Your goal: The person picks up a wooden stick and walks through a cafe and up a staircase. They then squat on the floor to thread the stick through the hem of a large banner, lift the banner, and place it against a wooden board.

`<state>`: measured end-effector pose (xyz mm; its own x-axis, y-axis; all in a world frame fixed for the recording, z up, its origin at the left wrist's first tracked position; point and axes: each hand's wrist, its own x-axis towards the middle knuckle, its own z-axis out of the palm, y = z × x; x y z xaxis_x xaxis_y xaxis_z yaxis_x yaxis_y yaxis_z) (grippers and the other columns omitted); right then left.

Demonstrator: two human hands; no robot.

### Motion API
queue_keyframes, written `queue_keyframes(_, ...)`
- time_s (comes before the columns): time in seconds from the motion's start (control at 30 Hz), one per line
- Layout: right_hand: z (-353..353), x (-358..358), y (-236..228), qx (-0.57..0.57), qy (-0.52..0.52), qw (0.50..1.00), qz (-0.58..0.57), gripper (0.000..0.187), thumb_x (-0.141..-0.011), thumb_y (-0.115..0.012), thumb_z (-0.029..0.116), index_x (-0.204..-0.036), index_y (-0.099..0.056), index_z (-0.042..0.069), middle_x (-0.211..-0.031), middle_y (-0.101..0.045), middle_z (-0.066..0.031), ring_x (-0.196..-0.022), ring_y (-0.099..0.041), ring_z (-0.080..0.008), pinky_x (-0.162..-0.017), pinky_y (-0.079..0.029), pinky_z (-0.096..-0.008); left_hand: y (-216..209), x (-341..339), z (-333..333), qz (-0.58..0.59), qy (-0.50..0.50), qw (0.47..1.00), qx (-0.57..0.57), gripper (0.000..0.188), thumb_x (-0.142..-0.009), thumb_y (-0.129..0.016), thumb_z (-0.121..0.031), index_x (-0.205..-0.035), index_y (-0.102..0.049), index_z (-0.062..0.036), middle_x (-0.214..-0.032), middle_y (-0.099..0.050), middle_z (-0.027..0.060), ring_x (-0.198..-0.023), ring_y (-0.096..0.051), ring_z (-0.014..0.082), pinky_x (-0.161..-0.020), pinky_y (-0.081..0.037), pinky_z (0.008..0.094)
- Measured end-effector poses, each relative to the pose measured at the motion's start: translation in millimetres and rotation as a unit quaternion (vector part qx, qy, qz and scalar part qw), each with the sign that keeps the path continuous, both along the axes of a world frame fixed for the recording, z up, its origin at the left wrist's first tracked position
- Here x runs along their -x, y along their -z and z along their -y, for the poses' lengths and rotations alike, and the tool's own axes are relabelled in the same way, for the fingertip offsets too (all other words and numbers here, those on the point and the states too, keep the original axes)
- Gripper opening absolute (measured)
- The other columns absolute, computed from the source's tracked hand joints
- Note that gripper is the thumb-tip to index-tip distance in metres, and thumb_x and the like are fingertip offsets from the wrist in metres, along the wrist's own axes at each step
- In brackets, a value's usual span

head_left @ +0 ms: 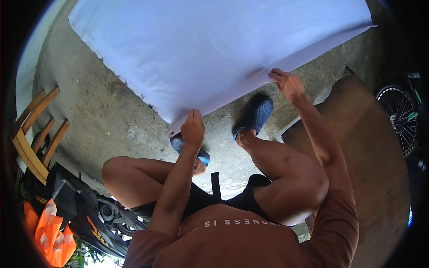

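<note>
A large white sheet [192,49] lies spread over the concrete floor in front of me; whether it is cloth or plastic I cannot tell. Its near edge is turned up in a narrow strip running to the far right corner. Close to the near left corner, my left hand [193,129] is closed, pinching that edge. My right hand [288,84] is closed farther along the same edge, its fingers against the fold. A thin pale stick [267,82] pokes out leftward from the right fingers. The right fingertips' exact hold on the sheet is partly hidden.
My feet in blue clogs [255,115] stand just below the sheet's edge. A brown board [357,147] lies to the right, with a bicycle wheel [397,118] beyond it. Wooden slats [33,147], a black motorbike [85,210] and an orange bag [53,234] are at left.
</note>
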<state>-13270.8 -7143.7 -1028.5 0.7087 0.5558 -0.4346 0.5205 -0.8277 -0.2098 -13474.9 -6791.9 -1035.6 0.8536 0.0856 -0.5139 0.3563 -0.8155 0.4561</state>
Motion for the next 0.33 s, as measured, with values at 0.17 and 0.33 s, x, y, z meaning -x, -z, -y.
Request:
queue_keyframes(0.17,-12.6,18.8,8.6,-0.023,0.035,0.999,0.002,0.037,-0.085,-0.061,0.000,-0.118,-0.067,0.017,-0.134,-0.065,-0.0011,-0.096,-0.072,-0.0310,-0.077,-0.062,-0.0435,7.3,7.5,-26.7,-0.048,0.080,0.995,-0.042,0.017,-0.090,-0.065,-0.009,-0.102,-0.053,-0.0070,-0.098,-0.062,0.0165,-0.079,-0.067,0.0422,-0.067,-0.054,0.0530)
queue_keyframes(0.33,-13.5,24.7,14.2,0.016,0.021,1.000,0.005,0.056,-0.082,-0.065,0.001,-0.136,-0.058,0.018,-0.139,-0.062,-0.0040,-0.101,-0.071,-0.0301,-0.081,-0.062,-0.0426,4.0,2.9,-32.5,-0.121,0.109,0.985,-0.059,0.035,-0.087,-0.072,-0.015,-0.115,-0.051,-0.0087,-0.104,-0.065,0.0156,-0.085,-0.070,0.0421,-0.072,-0.056,0.0520)
